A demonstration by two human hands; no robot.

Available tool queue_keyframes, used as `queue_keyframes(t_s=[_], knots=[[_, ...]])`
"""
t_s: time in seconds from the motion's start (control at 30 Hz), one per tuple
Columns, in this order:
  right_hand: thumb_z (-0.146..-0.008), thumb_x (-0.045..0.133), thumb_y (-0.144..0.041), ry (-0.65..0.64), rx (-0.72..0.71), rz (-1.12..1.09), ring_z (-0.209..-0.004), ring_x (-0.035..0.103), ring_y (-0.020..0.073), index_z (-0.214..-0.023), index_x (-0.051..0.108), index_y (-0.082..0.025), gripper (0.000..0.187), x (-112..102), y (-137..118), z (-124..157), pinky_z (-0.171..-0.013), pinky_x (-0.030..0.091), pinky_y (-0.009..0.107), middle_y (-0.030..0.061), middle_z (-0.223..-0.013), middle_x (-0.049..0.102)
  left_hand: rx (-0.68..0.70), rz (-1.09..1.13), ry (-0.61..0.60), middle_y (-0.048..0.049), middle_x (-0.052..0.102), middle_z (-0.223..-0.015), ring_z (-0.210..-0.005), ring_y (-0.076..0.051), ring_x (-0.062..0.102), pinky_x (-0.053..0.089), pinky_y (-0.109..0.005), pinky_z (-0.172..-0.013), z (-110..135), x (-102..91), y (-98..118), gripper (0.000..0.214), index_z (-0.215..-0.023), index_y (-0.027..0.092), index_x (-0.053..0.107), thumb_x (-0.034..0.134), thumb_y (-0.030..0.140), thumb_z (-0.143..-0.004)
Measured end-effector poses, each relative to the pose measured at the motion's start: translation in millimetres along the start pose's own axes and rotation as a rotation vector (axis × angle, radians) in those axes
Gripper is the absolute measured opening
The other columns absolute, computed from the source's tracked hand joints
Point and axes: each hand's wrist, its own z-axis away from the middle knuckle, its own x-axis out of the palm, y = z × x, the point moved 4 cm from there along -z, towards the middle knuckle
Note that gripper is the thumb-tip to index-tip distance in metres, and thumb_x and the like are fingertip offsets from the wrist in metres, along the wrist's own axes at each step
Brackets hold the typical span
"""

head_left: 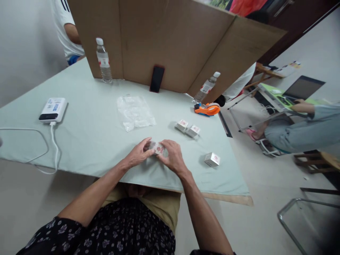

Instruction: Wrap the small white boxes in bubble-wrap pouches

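In the head view, my left hand (138,153) and my right hand (172,156) meet near the table's front edge. Their fingers close from both sides on a small white box (159,149) with reddish print. A greyish, blurred part shows beside it at my left fingertips; whether that is a second box or clear wrapping, I cannot tell. Ahead and to the right stand two similar boxes, a left one (182,125) and a right one (193,131), close together. Another small silvery-white box (212,159) sits apart, to the right of my right hand.
A crumpled clear plastic bag (136,112) lies mid-table. An orange tape dispenser (207,109) is at the right edge. Bottles (103,61) (206,88) and a phone (157,78) stand by the cardboard screen (170,42). A cabled power bank (54,109) lies left; people sit beyond.
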Motion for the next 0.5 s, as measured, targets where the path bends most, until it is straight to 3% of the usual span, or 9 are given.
queue_keyframes(t_s=[0.1, 0.27, 0.37, 0.5], knots=[[-0.078, 0.070, -0.038, 0.099, 0.135, 0.048, -0.114, 0.059, 0.0324, -0.115, 0.067, -0.020, 0.042, -21, 52, -3, -0.097, 0.043, 0.048, 0.0137, -0.120, 0.068, 0.017, -0.120, 0.035, -0.0173, 0.050, -0.147, -0.125, -0.030, 0.056, 0.051, -0.043, -0.098, 6, -0.9, 3, 0.066, -0.144, 0.018, 0.046, 0.062, 0.042, -0.085], [-0.078, 0.068, -0.048, 0.128, 0.345, 0.187, -0.112, 0.059, 0.0353, -0.112, 0.069, -0.021, 0.044, -47, 128, -1, -0.095, 0.042, 0.052, 0.0132, -0.117, 0.070, 0.229, -0.461, 0.181, -0.0134, 0.061, -0.131, -0.125, -0.029, 0.052, 0.045, -0.046, -0.107, 2, -15.5, 11, 0.043, -0.126, 0.017, 0.061, 0.058, 0.026, -0.084], [-0.079, 0.066, -0.048, 0.111, 0.387, 0.258, -0.112, 0.058, 0.0354, -0.117, 0.067, -0.021, 0.047, -51, 144, 3, -0.095, 0.041, 0.052, 0.0140, -0.120, 0.069, 0.336, -0.684, 0.303, -0.0138, 0.060, -0.131, -0.126, -0.031, 0.050, 0.038, -0.051, -0.111, -14, -28.8, 18, 0.038, -0.121, 0.017, 0.064, 0.058, 0.021, -0.083], [-0.082, 0.062, -0.041, 0.150, 0.393, 0.306, -0.113, 0.057, 0.0363, -0.126, 0.062, -0.019, 0.049, -50, 138, 7, -0.095, 0.040, 0.053, 0.0162, -0.121, 0.067, 0.348, -0.909, 0.373, -0.0157, 0.055, -0.139, -0.135, -0.036, 0.039, 0.032, -0.054, -0.111, -49, -46.7, 23, 0.047, -0.124, 0.017, 0.062, 0.059, 0.014, -0.077]])
